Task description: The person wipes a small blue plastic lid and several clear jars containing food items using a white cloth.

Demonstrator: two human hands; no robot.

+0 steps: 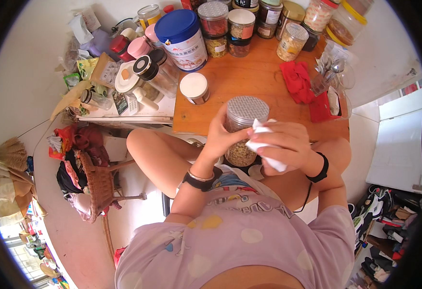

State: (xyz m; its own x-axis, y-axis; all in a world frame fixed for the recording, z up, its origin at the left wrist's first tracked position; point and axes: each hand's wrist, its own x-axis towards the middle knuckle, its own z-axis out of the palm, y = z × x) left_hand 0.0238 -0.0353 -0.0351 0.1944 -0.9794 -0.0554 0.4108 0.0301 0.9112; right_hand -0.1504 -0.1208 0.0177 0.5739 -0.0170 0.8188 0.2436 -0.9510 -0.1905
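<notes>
A clear plastic jar of brownish dry food, capped by a silver patterned lid, is upright in front of me, close to the table's near edge. My left hand wraps around its upper left side, thumb across the front. Bunched in my right hand is a white cloth or tissue, held against or just beside the jar's right side; the exact contact is hidden by the fingers. Just beyond the jar stands a short jar with a white lid on the wooden table.
Stacked food jars and a blue-lidded milk powder tin line the table's back. A red cloth lies right, near a cutlery holder. Glass bottles and a lidded pot crowd the left. A wicker basket holds clothes.
</notes>
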